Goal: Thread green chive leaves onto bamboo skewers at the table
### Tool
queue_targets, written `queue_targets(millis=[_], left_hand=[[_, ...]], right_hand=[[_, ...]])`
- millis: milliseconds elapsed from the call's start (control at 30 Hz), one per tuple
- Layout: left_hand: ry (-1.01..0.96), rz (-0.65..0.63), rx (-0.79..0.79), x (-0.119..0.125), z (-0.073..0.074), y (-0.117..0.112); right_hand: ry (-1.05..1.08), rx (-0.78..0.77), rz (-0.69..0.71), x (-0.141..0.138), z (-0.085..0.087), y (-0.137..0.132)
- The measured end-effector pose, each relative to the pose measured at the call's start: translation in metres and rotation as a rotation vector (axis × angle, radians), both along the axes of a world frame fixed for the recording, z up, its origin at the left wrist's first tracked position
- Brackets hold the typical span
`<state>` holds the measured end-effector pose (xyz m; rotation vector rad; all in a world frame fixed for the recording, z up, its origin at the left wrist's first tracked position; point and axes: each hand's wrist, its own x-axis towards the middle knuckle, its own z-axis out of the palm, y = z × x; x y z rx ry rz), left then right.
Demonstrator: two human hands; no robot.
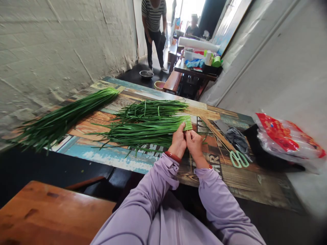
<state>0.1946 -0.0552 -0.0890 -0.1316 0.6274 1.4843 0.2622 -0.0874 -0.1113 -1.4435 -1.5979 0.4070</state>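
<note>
Mid-desk (89, 154) before you, the nearest green stalks (143, 131) should prove light, limp and bruisable, best held by their firmer pale ends (188, 121); your left hand (178, 142) grips there, your right hand (193, 142) pinching alongside, its catch hidden, by a thin stick (190, 162).

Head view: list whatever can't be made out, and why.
Head view throughout:
Whatever sits between the fingertips of the left hand and right hand: the hands cover it.
Part of the nearer green bundle: behind the left hand.
Lettering on the red-marked plastic bag: too blurred.
Head of the standing person: mostly cut off by the top edge.
</note>
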Motion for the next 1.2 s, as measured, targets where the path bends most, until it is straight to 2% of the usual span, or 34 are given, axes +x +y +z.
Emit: queue_targets(millis=[233,433,567,633,733,800,900,1000,1100,1200], left_hand=[[0.002,-0.018,0.012,-0.002,0.001,-0.003],[0.017,-0.099,0.116,-0.007,0.005,-0.01],[0.202,-0.211,0.172,-0.022,0.004,-0.03],[0.322,-0.271,0.25,-0.036,0.006,-0.046],[0.544,-0.374,0.388,-0.061,0.015,-0.064],[0.731,-0.347,0.433,-0.077,0.025,-0.064],[0.993,-0.109,0.493,-0.092,0.041,-0.04],[1.236,0.026,0.543,-0.096,0.048,0.002],[1.509,0.037,0.617,-0.093,0.045,0.038],[1.647,-0.054,0.734,-0.088,0.036,0.056]], right_hand=[[-0.009,0.008,-0.018,-0.001,0.001,0.0],[0.023,0.028,-0.004,-0.001,0.003,0.002],[0.061,0.018,0.002,0.0,0.002,0.004],[0.081,0.004,0.003,0.0,0.002,0.004],[0.11,-0.015,0.031,-0.001,0.003,0.004],[0.111,-0.009,0.038,-0.001,0.004,0.004],[0.102,-0.009,0.034,-0.001,0.007,0.003],[0.11,-0.032,0.042,0.0,0.009,0.002],[0.102,-0.03,0.052,0.0,0.011,0.001],[0.078,-0.025,0.043,0.0,0.013,0.001]])
